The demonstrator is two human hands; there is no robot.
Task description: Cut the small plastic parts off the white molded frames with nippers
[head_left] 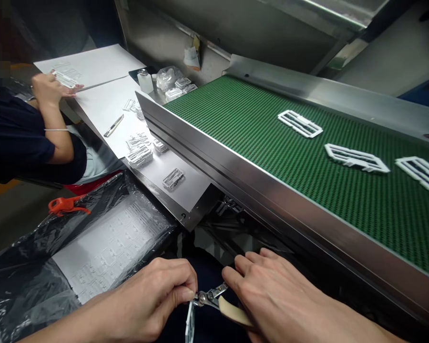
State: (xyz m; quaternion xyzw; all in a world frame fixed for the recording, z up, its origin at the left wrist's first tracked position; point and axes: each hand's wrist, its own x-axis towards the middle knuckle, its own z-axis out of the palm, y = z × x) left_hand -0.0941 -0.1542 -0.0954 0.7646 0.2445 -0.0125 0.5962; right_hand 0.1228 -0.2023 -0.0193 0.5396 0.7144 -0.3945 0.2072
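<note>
At the bottom of the head view, my left hand point(164, 290) is closed, pinching a thin white plastic frame part point(190, 321) that hangs down from the fingertips. My right hand point(271, 290) is wrapped round a pair of nippers point(232, 312) with a cream-coloured handle. The metal head of the nippers meets the upper end of the part, right beside my left fingertips. Whether the jaws are closed on the plastic I cannot tell. Part of the white piece is cut off by the lower picture edge.
White plastic frames lie on a green conveyor belt point(236, 124) behind a metal side rail point(214, 157). On the left, a box lined with black plastic point(25, 267) holds a sheet with white parts; an orange tool point(66, 205) rests on its edge. A co-worker's hands point(50, 88) hold a part over a white table point(100, 102).
</note>
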